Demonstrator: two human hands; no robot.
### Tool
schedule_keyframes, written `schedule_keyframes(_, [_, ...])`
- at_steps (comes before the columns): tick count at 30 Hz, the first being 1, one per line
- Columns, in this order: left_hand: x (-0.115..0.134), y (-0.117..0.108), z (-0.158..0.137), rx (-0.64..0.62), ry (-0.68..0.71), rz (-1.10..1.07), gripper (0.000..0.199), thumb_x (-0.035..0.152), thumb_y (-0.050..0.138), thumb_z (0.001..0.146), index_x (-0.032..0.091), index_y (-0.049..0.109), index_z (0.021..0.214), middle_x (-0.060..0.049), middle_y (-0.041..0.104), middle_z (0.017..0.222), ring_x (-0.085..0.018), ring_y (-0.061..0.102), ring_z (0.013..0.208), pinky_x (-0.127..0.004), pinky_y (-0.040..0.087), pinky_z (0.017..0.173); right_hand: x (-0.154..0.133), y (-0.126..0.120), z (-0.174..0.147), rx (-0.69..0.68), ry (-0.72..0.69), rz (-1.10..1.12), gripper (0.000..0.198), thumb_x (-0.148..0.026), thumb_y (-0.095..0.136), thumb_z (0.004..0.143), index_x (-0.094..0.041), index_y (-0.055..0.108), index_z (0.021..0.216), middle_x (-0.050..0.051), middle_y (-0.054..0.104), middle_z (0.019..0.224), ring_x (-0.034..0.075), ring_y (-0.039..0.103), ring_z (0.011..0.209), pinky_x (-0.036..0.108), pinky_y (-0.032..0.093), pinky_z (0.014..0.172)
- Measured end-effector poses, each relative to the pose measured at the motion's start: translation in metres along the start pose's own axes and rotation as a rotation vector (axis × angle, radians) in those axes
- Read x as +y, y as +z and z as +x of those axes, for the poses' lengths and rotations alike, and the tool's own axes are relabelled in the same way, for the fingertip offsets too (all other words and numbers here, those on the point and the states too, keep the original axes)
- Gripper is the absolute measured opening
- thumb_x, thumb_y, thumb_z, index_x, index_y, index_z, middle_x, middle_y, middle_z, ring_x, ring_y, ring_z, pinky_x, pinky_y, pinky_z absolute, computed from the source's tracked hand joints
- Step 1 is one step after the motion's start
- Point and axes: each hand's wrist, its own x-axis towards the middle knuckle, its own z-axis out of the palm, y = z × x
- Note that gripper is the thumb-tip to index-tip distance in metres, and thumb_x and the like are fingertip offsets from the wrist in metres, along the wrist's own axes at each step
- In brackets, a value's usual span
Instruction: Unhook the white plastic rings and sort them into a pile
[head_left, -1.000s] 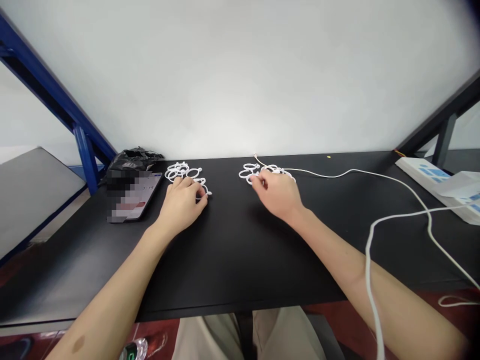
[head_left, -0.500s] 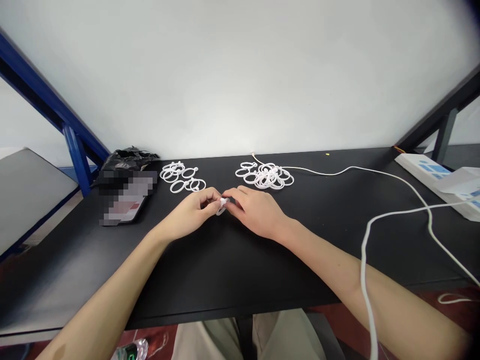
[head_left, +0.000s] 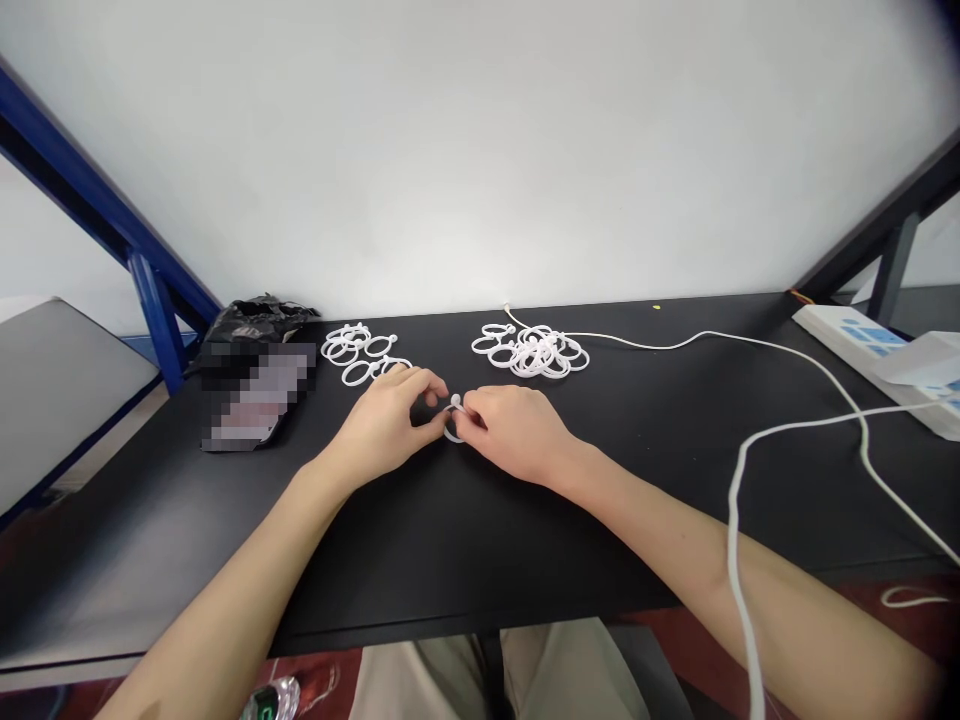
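Above the middle of the black table, my right hand (head_left: 517, 430) pinches a small white plastic ring with a round knob (head_left: 456, 400) between thumb and fingers. The knob points up, and the ring's lower curve shows between the two hands. My left hand (head_left: 390, 415) is just left of it, thumb and fingers apart, with the thumb tip at the ring's edge; whether it touches cannot be made out. Behind my left hand lies a loose group of similar white rings (head_left: 343, 345), partly covered by the fingers. A denser pile of rings (head_left: 536, 352) lies behind my right hand.
At the left are a black plastic bag (head_left: 259, 318) and a blurred-out phone-like object (head_left: 259, 400). A white cable (head_left: 705, 335) runs across the right side and over my right forearm. A white and blue box (head_left: 870, 340) sits at the right edge of the black table (head_left: 420, 560).
My left fingers have spread away from the ring, which both hands were pinching. The ring now stands with its knob up in my right hand, slightly further right.
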Motion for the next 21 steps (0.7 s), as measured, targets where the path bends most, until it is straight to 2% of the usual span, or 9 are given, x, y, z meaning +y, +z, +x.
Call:
schedule_keyframes(5, [0.003,0.002,0.000,0.043,0.035,0.073,0.009,0.027,0.059,0.083,0.022,0.060,0.090,-0.001,0.062,0.083,-0.021,0.054,0.085,-0.036,0.044,0.078,0.001,0.002,0.000,-0.003,-0.001,0.087,0.033,-0.032,0.046,0.095,-0.018,0.052,0.065,-0.003,0.058,0.064,0.008,0.042,0.054,0.025,0.022,0.052])
schedule_keyframes(8, [0.004,0.002,0.001,0.095,-0.072,0.029,0.016,0.029,0.061,0.082,0.023,0.060,0.097,-0.001,0.062,0.087,-0.020,0.055,0.087,-0.035,0.044,0.079,0.001,0.003,0.002,0.018,0.018,0.129,0.033,-0.033,0.047,0.094,-0.018,0.049,0.063,-0.004,0.056,0.061,0.007,0.040,0.052,0.024,0.022,0.052])
schedule_keyframes(12, [0.003,0.002,0.005,0.140,-0.232,-0.056,0.025,0.033,0.065,0.080,0.024,0.059,0.103,0.001,0.063,0.089,-0.018,0.054,0.081,-0.031,0.044,0.072,-0.001,0.003,0.007,0.089,0.089,0.147,0.032,-0.032,0.047,0.092,-0.019,0.049,0.063,-0.005,0.055,0.059,0.008,0.039,0.052,0.024,0.022,0.053])
schedule_keyframes(18, [0.006,0.002,0.013,0.156,-0.247,-0.064,0.020,0.032,0.063,0.081,0.024,0.061,0.099,0.001,0.064,0.086,-0.017,0.054,0.079,-0.029,0.044,0.070,-0.002,0.006,0.012,0.139,0.117,0.155,0.031,-0.033,0.049,0.091,-0.019,0.053,0.064,-0.004,0.057,0.060,0.008,0.041,0.053,0.025,0.023,0.054])
schedule_keyframes(21, [0.003,-0.003,0.013,0.188,-0.272,-0.072,0.016,0.034,0.061,0.082,0.024,0.062,0.094,0.001,0.066,0.083,-0.017,0.055,0.076,-0.031,0.044,0.073,0.001,0.005,0.013,0.198,0.118,0.147,0.032,-0.032,0.049,0.090,-0.019,0.050,0.062,-0.004,0.053,0.057,0.008,0.039,0.052,0.025,0.024,0.054])
